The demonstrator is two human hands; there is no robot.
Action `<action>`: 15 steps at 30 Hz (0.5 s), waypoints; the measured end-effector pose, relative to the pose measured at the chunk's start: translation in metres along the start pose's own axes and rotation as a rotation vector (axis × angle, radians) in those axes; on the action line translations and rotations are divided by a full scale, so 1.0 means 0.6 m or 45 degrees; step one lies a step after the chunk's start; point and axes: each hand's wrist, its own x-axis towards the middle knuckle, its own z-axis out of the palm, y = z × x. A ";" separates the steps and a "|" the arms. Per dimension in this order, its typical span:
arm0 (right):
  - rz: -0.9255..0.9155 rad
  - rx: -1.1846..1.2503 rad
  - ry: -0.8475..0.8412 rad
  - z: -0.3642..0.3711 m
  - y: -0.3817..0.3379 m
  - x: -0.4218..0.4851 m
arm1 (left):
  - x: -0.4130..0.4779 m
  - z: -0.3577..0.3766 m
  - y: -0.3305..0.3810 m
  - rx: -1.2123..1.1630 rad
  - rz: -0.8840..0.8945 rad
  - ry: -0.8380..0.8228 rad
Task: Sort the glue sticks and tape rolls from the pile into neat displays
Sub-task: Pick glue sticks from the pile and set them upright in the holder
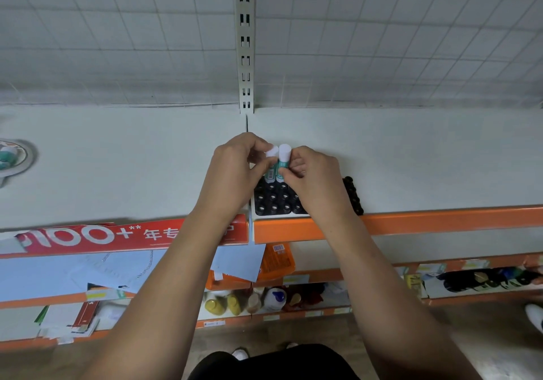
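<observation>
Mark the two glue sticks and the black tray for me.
left glue stick [272, 152], head view, on its white cap.
right glue stick [284, 151], head view, on its white cap.
black tray [271, 204], head view, on its holed top.

The left hand [235, 171] pinches one glue stick [271, 152] and the right hand [311, 174] its neighbour [284, 152] above a black tray [273, 203].

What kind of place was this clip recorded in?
Probably a small shop or stationery store: tiered orange-edged shelves, a slotted shelving upright against a wire-grid back, and bottles stocked on a lower shelf.
</observation>
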 end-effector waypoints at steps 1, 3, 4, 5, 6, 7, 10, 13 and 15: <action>0.002 -0.006 -0.009 -0.003 -0.003 -0.001 | 0.000 -0.001 0.001 -0.014 -0.014 -0.007; 0.002 -0.059 -0.023 -0.013 -0.009 -0.004 | 0.000 -0.004 0.002 -0.043 -0.046 -0.031; 0.018 -0.089 -0.021 -0.018 -0.012 -0.008 | -0.002 -0.007 0.001 -0.051 -0.069 -0.044; 0.038 -0.096 -0.001 -0.024 -0.016 -0.013 | -0.004 -0.011 0.000 -0.046 -0.090 -0.048; 0.052 -0.078 0.039 -0.030 -0.021 -0.019 | -0.007 -0.016 -0.002 -0.026 -0.103 -0.041; 0.039 -0.050 0.094 -0.035 -0.026 -0.027 | -0.012 -0.022 -0.003 0.011 -0.106 -0.021; -0.122 0.019 0.181 -0.043 -0.054 -0.045 | -0.028 -0.049 -0.007 0.221 -0.059 0.038; -0.286 0.043 0.060 -0.028 -0.095 -0.046 | -0.052 -0.087 -0.016 0.442 -0.085 0.075; -0.388 0.005 -0.065 -0.002 -0.123 -0.039 | -0.075 -0.117 -0.025 0.579 -0.164 0.132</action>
